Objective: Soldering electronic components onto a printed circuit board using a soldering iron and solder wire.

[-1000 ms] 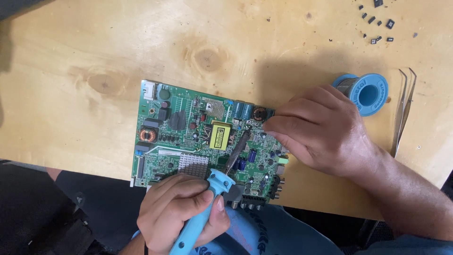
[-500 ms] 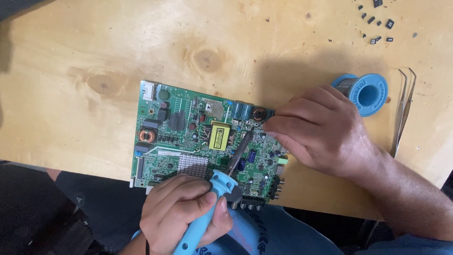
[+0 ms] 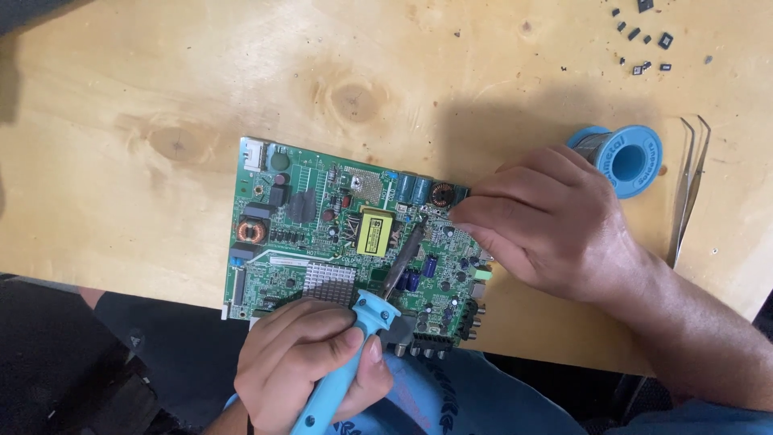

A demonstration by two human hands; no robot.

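While the left hand (image 3: 310,362) wraps its grip tight around the blue handle of a soldering iron (image 3: 354,354) at the 6 o'clock edge of the view, the iron's dark shaft slants up toward 1 o'clock and its tip meets the green circuit board (image 3: 322,234) just right of a yellow transformer (image 3: 378,232). That board lies flat at the centre of the pale wooden desk (image 3: 161,97), its lower edge hanging slightly over the desk's near rim. At 3 o'clock from the board, the right hand (image 3: 547,221) rests on the board's right end, fingertips pressed together in a pinch near the iron's tip; whether they pinch a thin solder wire cannot be told. Behind that hand, toward 2 o'clock, a blue spool of solder (image 3: 624,157) lies on the desk, and just beyond it at 3 o'clock a pair of metal tweezers (image 3: 692,185) lies lengthwise. Small black chips (image 3: 644,40) are scattered at the far 1 o'clock corner.
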